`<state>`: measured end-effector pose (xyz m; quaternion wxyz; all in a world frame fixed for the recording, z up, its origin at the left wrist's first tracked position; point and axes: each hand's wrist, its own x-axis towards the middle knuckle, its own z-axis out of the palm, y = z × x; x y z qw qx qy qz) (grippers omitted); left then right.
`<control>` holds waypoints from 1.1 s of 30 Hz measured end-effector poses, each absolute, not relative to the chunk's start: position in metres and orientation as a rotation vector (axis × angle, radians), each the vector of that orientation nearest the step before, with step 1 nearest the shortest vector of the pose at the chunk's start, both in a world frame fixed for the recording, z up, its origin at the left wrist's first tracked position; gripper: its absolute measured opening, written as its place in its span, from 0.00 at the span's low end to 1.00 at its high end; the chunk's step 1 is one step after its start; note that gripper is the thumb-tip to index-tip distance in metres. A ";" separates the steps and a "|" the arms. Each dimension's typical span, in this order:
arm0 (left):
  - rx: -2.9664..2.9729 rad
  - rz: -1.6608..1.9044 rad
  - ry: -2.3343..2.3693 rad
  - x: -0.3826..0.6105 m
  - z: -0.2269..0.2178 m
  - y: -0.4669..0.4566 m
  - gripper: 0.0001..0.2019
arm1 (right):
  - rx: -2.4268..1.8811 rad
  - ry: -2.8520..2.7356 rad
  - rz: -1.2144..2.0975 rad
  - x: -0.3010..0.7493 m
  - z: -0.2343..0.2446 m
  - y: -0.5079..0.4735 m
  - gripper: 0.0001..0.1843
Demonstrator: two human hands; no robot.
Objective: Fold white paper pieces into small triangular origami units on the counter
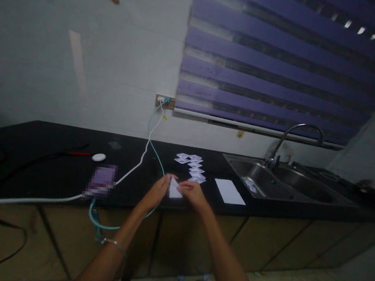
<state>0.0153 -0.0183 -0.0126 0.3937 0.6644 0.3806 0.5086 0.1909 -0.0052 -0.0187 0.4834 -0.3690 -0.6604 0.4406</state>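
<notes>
Between my two hands is a small sheet of white paper [174, 191] with a folded, slanting edge, at the front of the black counter. My left hand [160, 189] grips its left side with the fingers closed. On the right side, my right hand [192, 192] pinches the paper between thumb and fingers. Just beyond my hands lie several folded white paper pieces [195, 165], set out in a bent row. To the right a stack or sheet of plain white paper [229, 191] rests flat; I cannot tell how many sheets.
A steel double sink [293, 183] with a curved faucet [283, 140] is at the right. Left of my hands are a white cable [138, 164], a teal cable [159, 157], a blurred-out purple item [102, 180] and a round white disc [98, 157]. A wall socket [165, 101] holds plugs.
</notes>
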 end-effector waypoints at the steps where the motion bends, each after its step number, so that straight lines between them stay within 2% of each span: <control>1: 1.726 1.288 0.940 0.015 -0.011 -0.019 0.22 | -0.895 -1.596 1.054 0.191 -0.019 -0.005 0.14; 7: 1.957 1.360 0.919 0.018 -0.011 -0.016 0.18 | -0.863 -1.618 0.877 0.190 -0.020 0.000 0.13; 13: 2.059 1.419 0.983 0.021 -0.018 -0.016 0.14 | -0.863 -1.653 0.838 0.189 -0.023 0.001 0.12; 18: 2.130 1.426 1.064 0.022 -0.018 -0.021 0.14 | -0.858 -1.634 0.874 0.188 -0.027 0.003 0.11; 29: 2.056 1.442 1.170 0.023 -0.017 -0.022 0.14 | -0.805 -1.554 1.016 0.186 -0.025 -0.001 0.16; 33: 1.974 1.432 1.155 0.022 -0.016 -0.022 0.14 | -0.822 -1.547 1.032 0.189 -0.025 -0.001 0.13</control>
